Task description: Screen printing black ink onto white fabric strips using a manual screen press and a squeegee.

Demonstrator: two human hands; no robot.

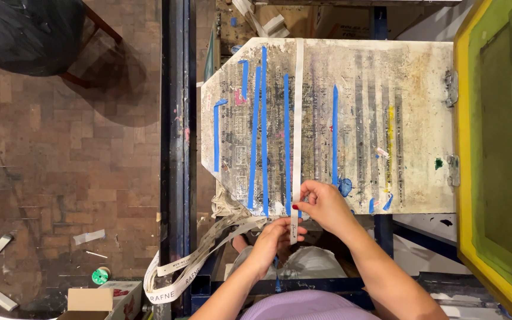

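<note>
— Where's the white ribbon strip [297, 118] lying?

— Lengthwise down the stained printing bench [410, 118], between the blue tape lines [263, 124], its near end hanging over the front edge.

— And the hands?

— The right hand [326, 204] has fingers pinched closed on the strip at the edge. The left hand [275, 237] sits just below, seemingly gripping the hanging end, though that's partly hidden. More printed ribbons [191, 269] trail off leftward.

Print workshop | ink-stained platen [410, 89] | yellow-framed screen [499, 148] | taped guide strips [263, 118]
</note>
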